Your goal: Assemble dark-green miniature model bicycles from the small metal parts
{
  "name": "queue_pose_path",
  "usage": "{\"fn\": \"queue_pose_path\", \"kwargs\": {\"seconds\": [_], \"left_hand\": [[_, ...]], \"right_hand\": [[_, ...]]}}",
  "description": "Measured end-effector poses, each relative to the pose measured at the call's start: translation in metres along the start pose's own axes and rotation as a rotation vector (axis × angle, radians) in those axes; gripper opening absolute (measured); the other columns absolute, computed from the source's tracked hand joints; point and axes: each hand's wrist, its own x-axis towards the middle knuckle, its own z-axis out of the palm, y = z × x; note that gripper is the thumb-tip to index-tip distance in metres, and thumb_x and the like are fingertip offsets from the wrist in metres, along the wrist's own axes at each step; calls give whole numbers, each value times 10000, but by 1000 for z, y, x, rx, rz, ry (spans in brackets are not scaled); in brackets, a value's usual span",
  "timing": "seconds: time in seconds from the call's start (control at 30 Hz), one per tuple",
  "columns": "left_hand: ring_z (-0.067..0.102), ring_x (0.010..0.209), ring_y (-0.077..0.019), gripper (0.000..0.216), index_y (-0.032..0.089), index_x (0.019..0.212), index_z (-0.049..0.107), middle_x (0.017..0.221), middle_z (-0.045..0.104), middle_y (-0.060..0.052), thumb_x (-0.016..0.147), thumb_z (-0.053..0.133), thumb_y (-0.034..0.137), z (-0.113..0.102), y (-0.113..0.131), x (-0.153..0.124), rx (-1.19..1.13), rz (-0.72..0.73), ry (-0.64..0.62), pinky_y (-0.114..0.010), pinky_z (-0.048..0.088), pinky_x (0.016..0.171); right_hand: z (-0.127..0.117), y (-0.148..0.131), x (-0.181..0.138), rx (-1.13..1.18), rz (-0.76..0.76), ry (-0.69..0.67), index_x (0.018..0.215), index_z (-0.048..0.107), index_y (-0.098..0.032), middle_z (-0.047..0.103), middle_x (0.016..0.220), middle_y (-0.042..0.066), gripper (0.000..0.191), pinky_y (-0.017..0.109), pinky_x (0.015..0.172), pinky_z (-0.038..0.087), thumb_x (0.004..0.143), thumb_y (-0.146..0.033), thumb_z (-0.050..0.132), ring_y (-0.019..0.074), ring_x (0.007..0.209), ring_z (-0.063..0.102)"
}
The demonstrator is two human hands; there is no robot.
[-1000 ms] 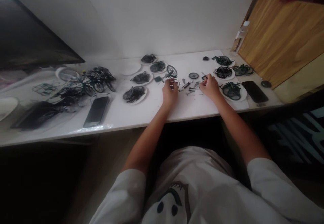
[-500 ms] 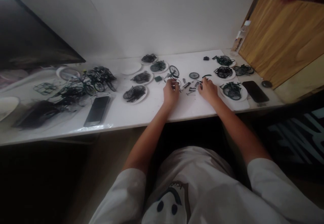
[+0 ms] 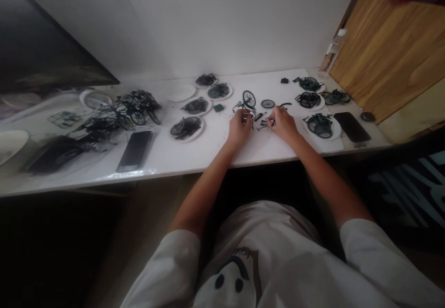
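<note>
My left hand [image 3: 239,127] is closed on a small dark model bicycle frame [image 3: 243,109] whose spoked wheel [image 3: 249,99] stands up behind my fingers. My right hand [image 3: 283,123] is pinched on a tiny dark part I cannot make out, just right of the frame. Several small loose dark parts [image 3: 261,121] lie on the white table [image 3: 215,145] between the two hands. A loose wheel [image 3: 267,103] lies flat behind them.
White plates with dark model parts stand left [image 3: 187,128] and right [image 3: 320,125] of my hands. Assembled model bicycles [image 3: 128,111] cluster at the left. A phone [image 3: 134,150] lies left, another phone [image 3: 351,126] right. A wooden board [image 3: 385,53] leans at the right, with a bottle [image 3: 332,52] beside it.
My left hand moved the frame with its wheel a little to the right. My right hand came left from near the right plates, closer to the frame.
</note>
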Motion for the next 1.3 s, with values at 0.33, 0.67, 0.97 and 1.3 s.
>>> {"fn": "queue_pose_path", "kwargs": {"seconds": [0.33, 0.67, 0.97, 1.3], "left_hand": [[737, 839, -171, 128, 192, 1165, 706, 1113, 855, -119, 1061, 631, 186, 0, 4, -2, -12, 26, -32, -299, 534, 770], [755, 868, -176, 143, 189, 1183, 705, 1130, 857, -123, 1065, 624, 180, -1, 3, -4, -16, 35, -62, -299, 537, 776], [748, 834, -161, 112, 186, 1134, 701, 1091, 845, -106, 1034, 669, 148, 0, 6, -2, -80, -12, -78, -283, 556, 760], [838, 800, -181, 134, 142, 1172, 679, 997, 851, -98, 1052, 712, 191, 1, 20, -2, -441, -342, -242, -306, 691, 778]], "right_hand": [[4, 0, -2, 15, -66, -46, 1081, 572, -264, 732, 1134, 142, 51, 392, 767, 513, 1114, -252, 609, 347, 1199, 683], [8, 0, -2, -21, -50, -26, 1041, 552, -261, 734, 1208, 180, 98, 427, 802, 538, 1108, -192, 533, 377, 1263, 662], [9, 4, 0, 229, -147, 52, 966, 510, -297, 728, 1120, 124, 175, 439, 937, 586, 1133, -267, 552, 308, 1138, 699], [3, -8, -4, 381, -352, 160, 877, 470, -305, 795, 1215, 96, 272, 435, 998, 597, 1044, -95, 517, 276, 1221, 708]]}}
